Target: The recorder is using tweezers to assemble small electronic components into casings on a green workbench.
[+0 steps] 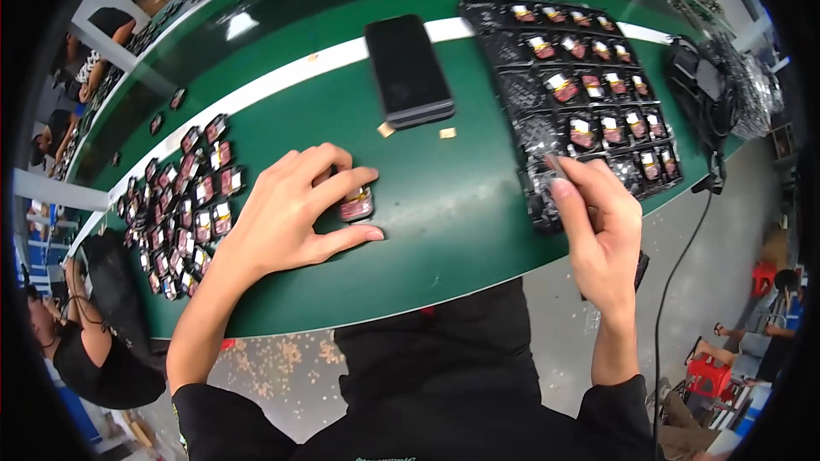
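On the green tabletop, my left hand [295, 205] lies with thumb and index finger spread around a small black-framed part [357, 205] with a reddish face. The fingers partly cover it, and whether they touch it is hard to tell. My right hand [602, 226] pinches thumb against index finger above the near left corner of a black plastic tray [530, 107]. Something thin and dark shows at its fingertips, too small to name. Rows of pockets in the tray hold several similar small parts [582, 132] with white and yellow tabs.
A heap of the same small parts [184, 205] covers the table's left side. A black phone-like slab [410, 72] lies at the back centre, with small tan pieces [448, 133] before it. Black cables [705, 85] sit beyond the tray. Other people work at far left and right.
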A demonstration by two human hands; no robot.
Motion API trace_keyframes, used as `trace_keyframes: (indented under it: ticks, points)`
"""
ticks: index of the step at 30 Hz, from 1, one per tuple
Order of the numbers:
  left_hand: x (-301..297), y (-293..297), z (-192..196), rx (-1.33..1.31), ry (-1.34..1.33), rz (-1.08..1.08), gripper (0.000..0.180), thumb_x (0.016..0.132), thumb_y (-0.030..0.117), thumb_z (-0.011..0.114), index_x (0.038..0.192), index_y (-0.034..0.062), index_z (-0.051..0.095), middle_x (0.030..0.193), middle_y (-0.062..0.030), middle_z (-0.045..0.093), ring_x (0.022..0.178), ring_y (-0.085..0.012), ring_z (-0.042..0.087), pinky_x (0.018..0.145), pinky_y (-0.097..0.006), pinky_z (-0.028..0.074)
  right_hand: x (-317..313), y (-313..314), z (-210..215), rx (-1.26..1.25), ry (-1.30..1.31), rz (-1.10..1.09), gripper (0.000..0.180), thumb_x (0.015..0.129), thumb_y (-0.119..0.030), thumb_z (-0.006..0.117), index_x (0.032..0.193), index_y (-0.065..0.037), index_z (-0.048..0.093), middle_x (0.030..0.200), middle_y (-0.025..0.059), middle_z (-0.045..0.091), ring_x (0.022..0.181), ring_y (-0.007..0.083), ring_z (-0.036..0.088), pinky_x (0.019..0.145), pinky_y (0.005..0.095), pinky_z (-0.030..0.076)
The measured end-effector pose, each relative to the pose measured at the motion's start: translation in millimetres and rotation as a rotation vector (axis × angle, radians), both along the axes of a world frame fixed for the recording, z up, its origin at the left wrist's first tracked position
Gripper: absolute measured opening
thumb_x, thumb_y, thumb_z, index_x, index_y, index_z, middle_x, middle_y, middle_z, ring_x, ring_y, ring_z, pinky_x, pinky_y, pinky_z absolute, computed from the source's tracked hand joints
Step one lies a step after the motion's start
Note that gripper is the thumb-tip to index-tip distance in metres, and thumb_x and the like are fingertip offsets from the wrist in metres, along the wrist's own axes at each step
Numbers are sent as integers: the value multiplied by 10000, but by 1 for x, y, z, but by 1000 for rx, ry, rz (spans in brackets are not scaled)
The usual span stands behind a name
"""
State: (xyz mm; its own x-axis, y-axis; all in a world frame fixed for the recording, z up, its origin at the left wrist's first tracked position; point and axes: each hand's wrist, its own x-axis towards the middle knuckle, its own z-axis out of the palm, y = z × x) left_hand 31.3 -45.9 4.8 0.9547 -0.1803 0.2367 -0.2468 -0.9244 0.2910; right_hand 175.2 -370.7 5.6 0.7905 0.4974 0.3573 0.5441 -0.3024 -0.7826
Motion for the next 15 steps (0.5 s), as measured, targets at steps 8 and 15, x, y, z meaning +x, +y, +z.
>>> trace_keyframes:
  ticks: [8,15]
  points:
    - [-21,22,-18,-290,89,-15,585,748,262,992,1271,79,805,1086,-68,674,1040,-261,659,932,-373,487,-27,73,-5,59,146,326,215,932,34,847,1146,15,862,730,-5,637,620,17,493,544,232,311]
    - [-24,17,-21,-416,108,-9,567,760,257,984,1252,45,802,1115,-74,763,967,-248,675,873,-362,439,-24,94,-35,119,235,410,145,889,41,838,1028,13,864,670,14,634,541,33,510,490,254,323]
